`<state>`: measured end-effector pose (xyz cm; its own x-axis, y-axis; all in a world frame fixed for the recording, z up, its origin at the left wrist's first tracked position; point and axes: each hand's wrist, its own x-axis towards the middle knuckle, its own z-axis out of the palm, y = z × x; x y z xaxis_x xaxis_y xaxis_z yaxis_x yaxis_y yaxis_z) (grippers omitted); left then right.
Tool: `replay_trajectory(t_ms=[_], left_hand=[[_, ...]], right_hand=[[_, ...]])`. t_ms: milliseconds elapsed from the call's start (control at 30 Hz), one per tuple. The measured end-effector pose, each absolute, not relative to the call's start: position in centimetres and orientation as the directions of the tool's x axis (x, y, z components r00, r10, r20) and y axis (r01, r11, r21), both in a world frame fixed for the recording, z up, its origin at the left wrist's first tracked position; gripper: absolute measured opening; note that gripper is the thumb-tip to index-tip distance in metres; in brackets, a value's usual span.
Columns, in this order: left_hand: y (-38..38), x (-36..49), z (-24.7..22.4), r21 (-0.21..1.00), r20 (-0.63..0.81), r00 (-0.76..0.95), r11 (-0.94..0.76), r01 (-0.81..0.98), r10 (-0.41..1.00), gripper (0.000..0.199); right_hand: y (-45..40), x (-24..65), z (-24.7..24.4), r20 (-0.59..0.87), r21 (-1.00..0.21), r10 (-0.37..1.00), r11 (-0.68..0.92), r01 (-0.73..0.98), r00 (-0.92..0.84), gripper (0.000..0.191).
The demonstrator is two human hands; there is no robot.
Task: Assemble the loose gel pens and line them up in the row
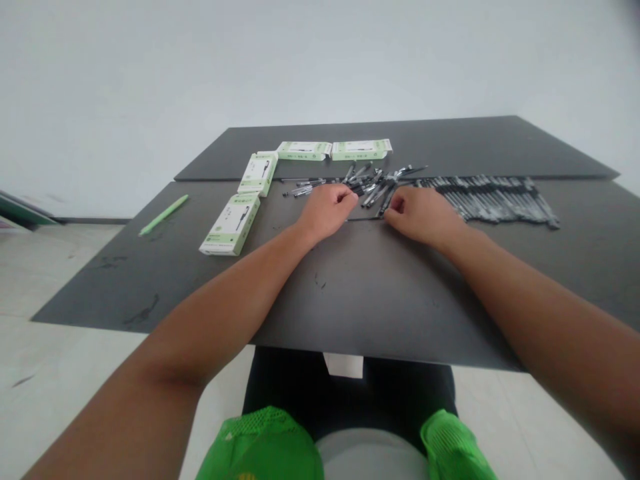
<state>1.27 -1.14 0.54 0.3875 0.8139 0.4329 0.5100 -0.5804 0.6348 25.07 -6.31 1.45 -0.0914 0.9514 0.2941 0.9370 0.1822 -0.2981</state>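
Observation:
My left hand (329, 208) rests low over the table with its fingers curled and the thumb against the index finger. What those fingers hold, if anything, is hidden. Opposite it, my right hand (423, 212) is closed, its fingertips at one end of a dark pen (367, 219). This pen lies crosswise in the gap between my hands, its other end close to the left fingers. Just behind both hands is a loose, crisscrossed heap of black and clear pens (373, 183). Beyond my right hand, many similar pens (493, 198) lie side by side in a row.
Green and white pen boxes form a corner: two at the back (304, 151) (361, 149) and two down the left (258, 173) (231, 223). A light green pen (164, 215) lies farther left. The dark table (345, 293) has a seam across it; a white wall stands behind.

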Motion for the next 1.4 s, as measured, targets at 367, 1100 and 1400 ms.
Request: replay_trajectory(t_ms=[367, 1100, 1400], left_hand=[[-1.0, 1.3, 0.4, 0.627, 0.436, 0.397, -0.589, 0.51, 0.808, 0.036], [-1.1, 1.3, 0.4, 0.614, 0.395, 0.416, -0.572, 0.544, 0.819, 0.036], [-1.2, 1.3, 0.4, 0.619, 0.388, 0.428, -0.575, 0.535, 0.816, 0.034]], right_hand=[[-6.0, 25.1, 1.2, 0.197, -0.279, 0.958, 0.258, 0.925, -0.208, 0.01], [-5.8, 25.1, 0.7, 0.271, -0.278, 0.949, 0.237, 0.931, -0.161, 0.028], [-5.3, 25.7, -0.4, 0.309, -0.259, 0.942, 0.212, 0.942, -0.127, 0.024]])
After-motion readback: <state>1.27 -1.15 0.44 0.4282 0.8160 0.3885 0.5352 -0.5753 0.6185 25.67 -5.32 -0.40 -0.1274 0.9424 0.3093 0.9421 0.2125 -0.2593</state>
